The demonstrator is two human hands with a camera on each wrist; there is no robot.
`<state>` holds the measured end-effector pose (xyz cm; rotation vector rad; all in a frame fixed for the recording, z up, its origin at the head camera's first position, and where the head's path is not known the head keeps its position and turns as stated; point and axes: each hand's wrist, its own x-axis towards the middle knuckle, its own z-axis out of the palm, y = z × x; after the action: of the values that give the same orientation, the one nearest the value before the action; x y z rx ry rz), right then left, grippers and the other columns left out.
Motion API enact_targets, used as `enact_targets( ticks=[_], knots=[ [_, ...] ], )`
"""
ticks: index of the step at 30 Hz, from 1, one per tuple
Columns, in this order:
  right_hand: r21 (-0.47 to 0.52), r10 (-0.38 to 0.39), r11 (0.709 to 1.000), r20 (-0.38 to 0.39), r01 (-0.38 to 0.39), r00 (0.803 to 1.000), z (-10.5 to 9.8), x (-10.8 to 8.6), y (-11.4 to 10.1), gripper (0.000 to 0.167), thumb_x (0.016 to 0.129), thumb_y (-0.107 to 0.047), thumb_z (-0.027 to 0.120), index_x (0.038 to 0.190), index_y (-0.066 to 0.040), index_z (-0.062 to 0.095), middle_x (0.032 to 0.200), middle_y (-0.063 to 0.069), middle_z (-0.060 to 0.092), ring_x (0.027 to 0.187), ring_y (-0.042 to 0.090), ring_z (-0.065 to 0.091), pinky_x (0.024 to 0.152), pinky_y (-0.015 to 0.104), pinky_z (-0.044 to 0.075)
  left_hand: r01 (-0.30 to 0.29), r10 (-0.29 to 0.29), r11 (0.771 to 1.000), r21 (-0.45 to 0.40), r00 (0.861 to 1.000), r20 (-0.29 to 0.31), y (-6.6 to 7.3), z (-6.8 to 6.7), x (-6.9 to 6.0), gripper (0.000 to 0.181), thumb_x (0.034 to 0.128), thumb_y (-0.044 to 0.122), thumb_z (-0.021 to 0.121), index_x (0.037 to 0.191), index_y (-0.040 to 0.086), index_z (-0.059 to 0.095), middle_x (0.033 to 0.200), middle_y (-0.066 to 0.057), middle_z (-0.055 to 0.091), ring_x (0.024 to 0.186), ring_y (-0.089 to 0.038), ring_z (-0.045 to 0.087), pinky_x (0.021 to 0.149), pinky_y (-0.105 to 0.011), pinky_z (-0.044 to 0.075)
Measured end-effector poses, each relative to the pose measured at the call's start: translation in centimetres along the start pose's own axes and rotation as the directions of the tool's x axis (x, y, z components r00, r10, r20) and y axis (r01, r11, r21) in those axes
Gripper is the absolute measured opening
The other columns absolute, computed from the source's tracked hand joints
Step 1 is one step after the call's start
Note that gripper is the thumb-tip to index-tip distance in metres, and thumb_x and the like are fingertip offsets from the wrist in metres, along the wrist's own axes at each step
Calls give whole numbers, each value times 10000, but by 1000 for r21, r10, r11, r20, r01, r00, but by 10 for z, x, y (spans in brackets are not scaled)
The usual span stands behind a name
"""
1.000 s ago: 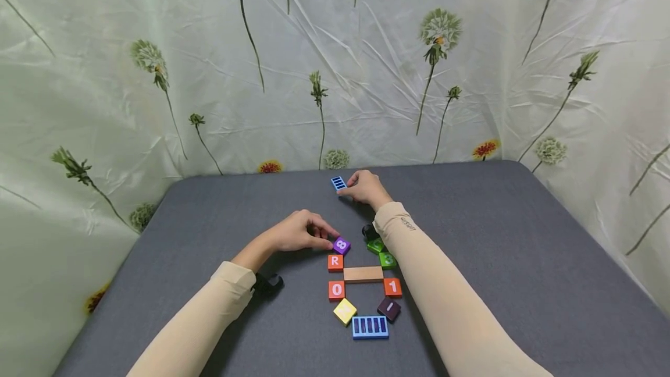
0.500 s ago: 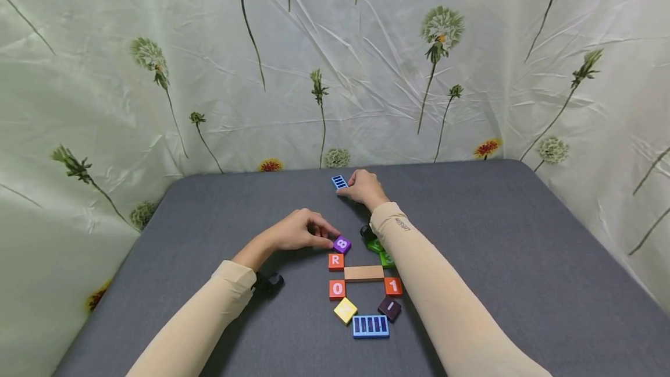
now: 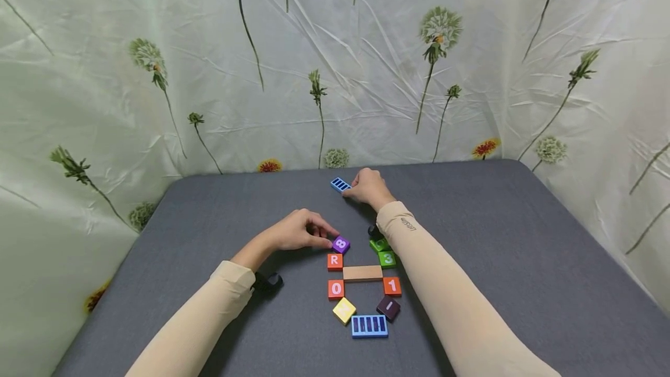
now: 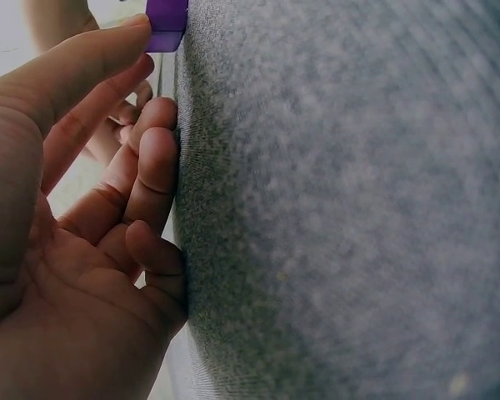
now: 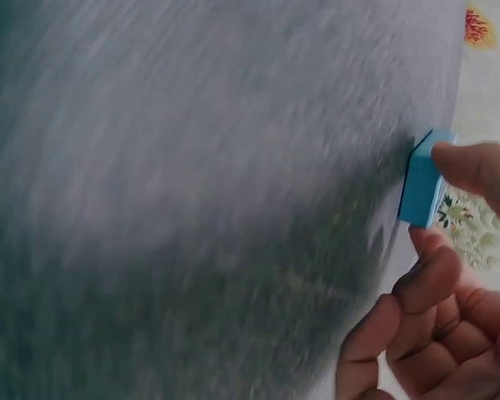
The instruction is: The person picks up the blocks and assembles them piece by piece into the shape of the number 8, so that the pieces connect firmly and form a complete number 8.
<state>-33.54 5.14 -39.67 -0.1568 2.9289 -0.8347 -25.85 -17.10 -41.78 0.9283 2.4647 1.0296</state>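
My left hand (image 3: 298,230) rests on the table, its thumb and index finger pinching the edge of a purple block (image 3: 341,244) marked 8. In the left wrist view only a side of that purple block (image 4: 167,25) shows, at the thumb tip (image 4: 133,33); the other fingers are loosely curled. Farther back, my right hand (image 3: 369,188) holds a blue slotted block (image 3: 339,184) by its near right end. The right wrist view has this blue block (image 5: 421,183) between thumb and index finger, close to the cloth.
Near me, a red R block (image 3: 335,262), a green 3 block (image 3: 387,259), a wooden plank (image 3: 363,273), red 0 (image 3: 336,290) and 1 (image 3: 392,286) blocks, a yellow block (image 3: 344,310), a dark block (image 3: 388,308) and another blue slotted block (image 3: 369,326) form a ring-like outline.
The blue block in my right hand has turned to lie more slanted, and the right hand has shifted slightly right. My left hand has stayed at the purple block.
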Motion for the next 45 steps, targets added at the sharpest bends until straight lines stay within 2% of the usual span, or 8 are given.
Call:
enact_targets(
  ticks=[4,8,16,22,26,38,45],
  knots=[
    [-46,-81,996,10,81,997,-6,0,7,279,910,-346,850,867,-82,771,945,71,776,801,204,668,821,381,567,6,-6,1000,1,1000,0,-1,1,-1,220,949,221,833,1161,163,845,891,32,730,764,-64,615,689,-230,481],
    [-41,-142,989,55,145,988,-14,-1,14,273,914,-334,843,891,-70,779,897,64,770,719,150,637,728,313,530,8,-8,1000,4,1000,0,-1,1,-1,220,950,225,833,1163,170,845,886,31,728,761,-72,612,686,-232,475],
    [-11,-224,974,116,226,968,-31,-4,36,230,934,-299,829,956,-75,781,911,56,758,761,149,633,764,316,521,5,-5,1000,11,1000,-2,-2,1,-1,221,951,235,832,1164,175,845,887,28,728,759,-78,609,686,-237,474],
    [20,-337,941,171,338,926,-39,-11,50,218,929,-278,834,964,-67,789,737,-9,655,664,104,532,690,275,449,13,-13,1000,6,1000,3,-2,1,-1,220,952,238,832,1163,176,845,888,32,726,769,-77,610,696,-234,476],
    [46,-379,925,205,378,902,-43,-18,55,212,919,-273,846,965,-76,784,675,-41,580,622,84,480,658,271,410,12,-12,1000,2,1000,1,-2,1,0,221,951,229,832,1163,167,843,890,26,722,774,-83,606,697,-237,474],
    [94,-441,895,325,436,837,-45,-32,67,173,900,-232,851,948,-95,756,706,-65,559,642,66,476,623,244,381,9,-9,1000,9,1000,-3,-1,1,-1,219,948,223,832,1159,166,844,890,28,719,775,-81,604,686,-234,466],
    [132,-462,885,370,446,806,-43,-37,74,163,905,-227,846,963,-104,757,734,-63,576,655,70,492,622,236,389,19,-19,1000,20,1000,-7,0,1,-1,218,944,227,837,1155,171,846,894,28,722,772,-78,608,682,-234,466]
  ],
)
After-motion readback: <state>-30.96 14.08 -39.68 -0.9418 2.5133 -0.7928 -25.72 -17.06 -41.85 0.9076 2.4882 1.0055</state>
